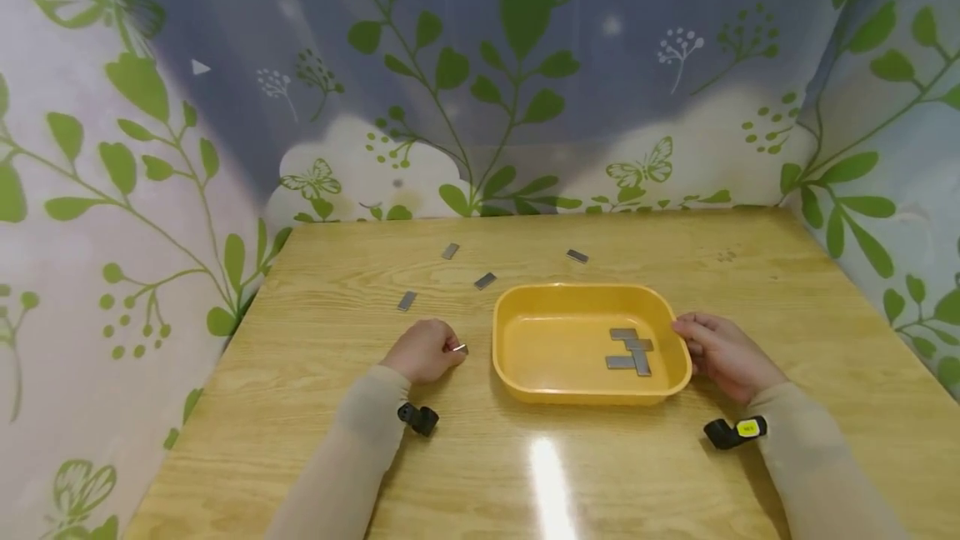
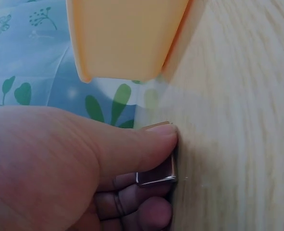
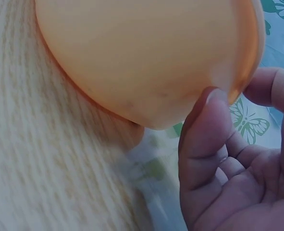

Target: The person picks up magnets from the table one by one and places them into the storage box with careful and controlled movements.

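In the head view, the left hand point(image 1: 423, 351) pinches a small metal piece point(image 1: 461, 349) at its fingertips, and the yellow tray point(image 1: 592, 397) lies just to the right of that grip, its left end nearest and its long axis running left to right. The right hand point(image 1: 723, 352) grips the tray's opposite end at the rim, so the left is far nearer to the four loose pieces point(image 1: 407, 301) spread beyond it on the table point(image 1: 450, 473). The pieces in the tray point(image 1: 620, 362) sit toward its right end, away from the held one. In the left wrist view, the thumb lies across the held piece, leaving one end exposed; too much is covered to tell its long axis, and the tray stands apart from it. In the right wrist view, bent fingers meet the tray's edge in a narrow hold.
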`<move>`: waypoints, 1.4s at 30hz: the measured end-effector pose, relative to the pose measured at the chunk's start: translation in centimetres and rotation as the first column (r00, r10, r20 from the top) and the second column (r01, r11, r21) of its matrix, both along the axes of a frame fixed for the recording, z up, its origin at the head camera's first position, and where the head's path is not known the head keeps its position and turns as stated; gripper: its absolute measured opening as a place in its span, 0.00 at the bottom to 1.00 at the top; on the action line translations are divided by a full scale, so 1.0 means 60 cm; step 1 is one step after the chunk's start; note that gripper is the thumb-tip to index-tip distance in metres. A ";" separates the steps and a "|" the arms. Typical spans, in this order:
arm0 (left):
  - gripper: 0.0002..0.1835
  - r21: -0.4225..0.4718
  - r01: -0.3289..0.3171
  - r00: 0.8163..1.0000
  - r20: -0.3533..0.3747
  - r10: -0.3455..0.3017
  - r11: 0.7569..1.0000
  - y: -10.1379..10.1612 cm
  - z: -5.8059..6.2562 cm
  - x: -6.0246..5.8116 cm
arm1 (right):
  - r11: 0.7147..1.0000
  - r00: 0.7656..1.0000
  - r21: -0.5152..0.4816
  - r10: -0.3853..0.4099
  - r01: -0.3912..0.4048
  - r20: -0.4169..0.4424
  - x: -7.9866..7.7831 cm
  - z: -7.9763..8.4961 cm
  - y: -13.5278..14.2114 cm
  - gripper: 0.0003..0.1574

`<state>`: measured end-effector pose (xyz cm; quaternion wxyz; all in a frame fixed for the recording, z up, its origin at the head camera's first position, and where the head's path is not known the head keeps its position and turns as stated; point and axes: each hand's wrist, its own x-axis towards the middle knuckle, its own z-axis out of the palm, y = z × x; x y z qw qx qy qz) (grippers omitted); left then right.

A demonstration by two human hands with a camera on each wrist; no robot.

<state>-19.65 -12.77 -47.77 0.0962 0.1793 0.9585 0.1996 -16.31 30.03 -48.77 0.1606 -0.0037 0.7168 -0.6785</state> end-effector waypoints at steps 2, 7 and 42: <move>0.13 -0.007 0.013 1.000 0.009 -0.013 1.000 0.000 0.000 0.000 | 1.000 1.000 0.009 0.000 0.000 0.008 0.003 -0.003 0.001 0.22; 0.12 0.012 0.004 0.999 0.046 -0.004 1.000 0.001 0.007 0.005 | 0.999 1.000 0.035 -0.002 0.001 0.020 0.012 -0.007 0.002 0.24; 0.07 0.090 0.023 0.996 0.083 -0.031 0.996 -0.005 0.005 -0.001 | 1.000 1.000 0.020 0.009 -0.010 0.016 0.001 -0.001 0.003 0.26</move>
